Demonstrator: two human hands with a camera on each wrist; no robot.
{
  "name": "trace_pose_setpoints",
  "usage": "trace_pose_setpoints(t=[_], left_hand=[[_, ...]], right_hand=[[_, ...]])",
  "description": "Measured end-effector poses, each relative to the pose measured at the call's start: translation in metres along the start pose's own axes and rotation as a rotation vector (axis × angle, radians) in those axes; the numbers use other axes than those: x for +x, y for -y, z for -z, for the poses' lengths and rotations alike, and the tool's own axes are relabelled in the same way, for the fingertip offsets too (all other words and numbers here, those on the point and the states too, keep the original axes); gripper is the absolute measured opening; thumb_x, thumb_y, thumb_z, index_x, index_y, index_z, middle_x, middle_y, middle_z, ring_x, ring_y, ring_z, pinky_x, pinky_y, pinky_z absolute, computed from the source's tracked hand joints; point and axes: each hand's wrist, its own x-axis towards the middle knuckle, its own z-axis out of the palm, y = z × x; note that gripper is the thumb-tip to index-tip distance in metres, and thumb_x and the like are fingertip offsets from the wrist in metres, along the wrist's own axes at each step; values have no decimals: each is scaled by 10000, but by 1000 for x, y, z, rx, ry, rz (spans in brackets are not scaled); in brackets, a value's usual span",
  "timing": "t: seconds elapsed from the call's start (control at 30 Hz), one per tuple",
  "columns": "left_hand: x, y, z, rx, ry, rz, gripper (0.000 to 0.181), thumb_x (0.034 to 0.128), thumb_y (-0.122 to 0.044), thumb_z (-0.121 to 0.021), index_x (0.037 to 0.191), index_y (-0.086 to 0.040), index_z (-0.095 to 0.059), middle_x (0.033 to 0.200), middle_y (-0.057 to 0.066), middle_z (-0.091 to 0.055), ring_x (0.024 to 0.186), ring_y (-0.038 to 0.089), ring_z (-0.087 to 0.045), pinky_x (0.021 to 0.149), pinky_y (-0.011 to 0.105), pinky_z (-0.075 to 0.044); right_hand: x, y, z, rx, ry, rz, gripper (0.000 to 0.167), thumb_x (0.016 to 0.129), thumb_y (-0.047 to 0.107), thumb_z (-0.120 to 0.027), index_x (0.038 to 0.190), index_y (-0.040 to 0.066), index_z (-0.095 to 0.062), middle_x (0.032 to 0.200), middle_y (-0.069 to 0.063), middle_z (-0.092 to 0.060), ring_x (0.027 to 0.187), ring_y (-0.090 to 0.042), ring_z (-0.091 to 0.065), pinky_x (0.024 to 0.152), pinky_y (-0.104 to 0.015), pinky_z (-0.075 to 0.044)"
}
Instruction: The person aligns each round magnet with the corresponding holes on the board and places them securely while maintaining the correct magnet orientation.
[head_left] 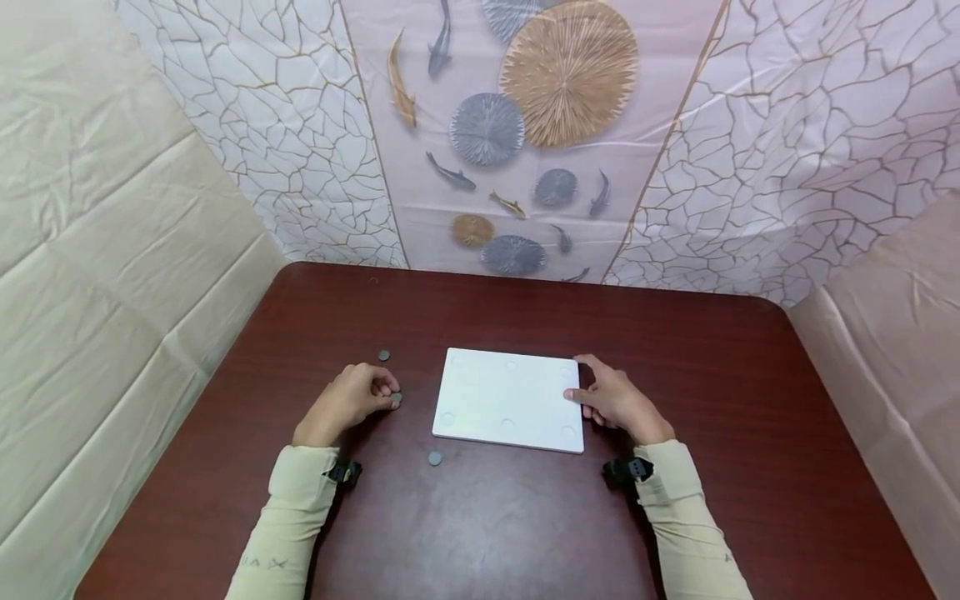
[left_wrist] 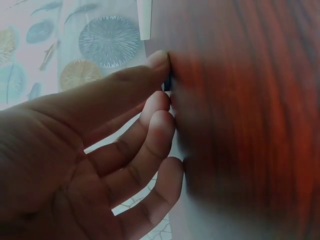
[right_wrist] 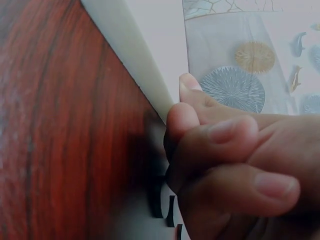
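A white rectangular board (head_left: 504, 392) with several shallow round recesses lies on the table. My right hand (head_left: 617, 402) grips its right edge, the thumb on the top face and the index finger at the far corner. The board's edge (right_wrist: 150, 65) also shows in the right wrist view, with the other fingers curled beside it. Left of the board, my left hand (head_left: 351, 402) pinches a small grey disc (head_left: 397, 397) at the tabletop. In the left wrist view this disc (left_wrist: 167, 82) appears as a dark sliver between thumb and fingertips.
Two more grey discs lie on the dark red wooden table (head_left: 480, 525): one disc (head_left: 384, 355) beyond the left hand, another disc (head_left: 435, 458) near the board's front left corner. A patterned cloth wall (head_left: 480, 200) stands behind the table's far edge.
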Motion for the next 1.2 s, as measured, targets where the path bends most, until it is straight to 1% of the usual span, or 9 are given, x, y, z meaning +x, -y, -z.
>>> trace_pose_setpoints(t=[0.1, 0.3, 0.5, 0.6, 0.8, 1.03, 1.2], left_hand=[[-2, -1, -2, 32, 1, 1, 88, 902, -103, -840, 934, -120, -759, 823, -33, -686, 774, 115, -628, 741, 345, -538], [-5, -4, -5, 117, -4, -30, 115, 905, -117, -839, 927, -152, -732, 826, -47, -676, 776, 115, -630, 741, 369, -543], [-7, -6, -4, 204, -21, -49, 117, 904, -147, -834, 913, -183, -723, 815, -80, -671, 770, 97, -630, 729, 418, -540], [-7, -8, -4, 230, -21, -51, 96, 913, -166, -820, 921, -196, -729, 821, -94, -668, 775, 90, -629, 728, 438, -541], [-8, -9, -4, 246, -30, -67, 58, 920, -167, -794, 942, -195, -747, 826, -97, -666, 774, 83, -629, 721, 438, -544], [-7, -10, -5, 257, -37, -81, 44, 927, -168, -788, 961, -177, -761, 841, -78, -672, 776, 89, -629, 729, 419, -556], [-6, -11, -6, 260, -43, -97, 43, 925, -165, -780, 961, -162, -758, 845, -62, -667, 769, 94, -622, 721, 411, -558]], right_hand=[[0, 0, -2, -26, 2, 2, 696, 1054, 237, -683, 1633, 143, -309, 684, -77, -635, 500, -158, -524, 467, -285, -417], [-1, 1, -4, -41, -2, -4, 690, 1050, 222, -687, 1629, 134, -322, 675, -80, -637, 492, -166, -531, 463, -286, -420], [0, 2, -5, -52, -10, -2, 689, 1052, 218, -684, 1630, 130, -320, 666, -79, -637, 481, -161, -527, 458, -279, -416], [0, 3, -5, -57, -14, -5, 696, 1054, 222, -682, 1636, 130, -311, 662, -78, -637, 479, -159, -529, 460, -280, -417], [1, 3, -6, -55, -16, -3, 695, 1054, 210, -679, 1636, 120, -310, 655, -79, -629, 471, -154, -514, 454, -272, -409], [0, 4, -5, -49, -16, -29, 698, 1053, 214, -682, 1638, 140, -310, 651, -78, -624, 468, -152, -507, 453, -277, -413], [0, 4, -3, -56, -19, -17, 702, 1051, 212, -684, 1638, 129, -308, 648, -81, -621, 465, -153, -502, 450, -276, -412]])
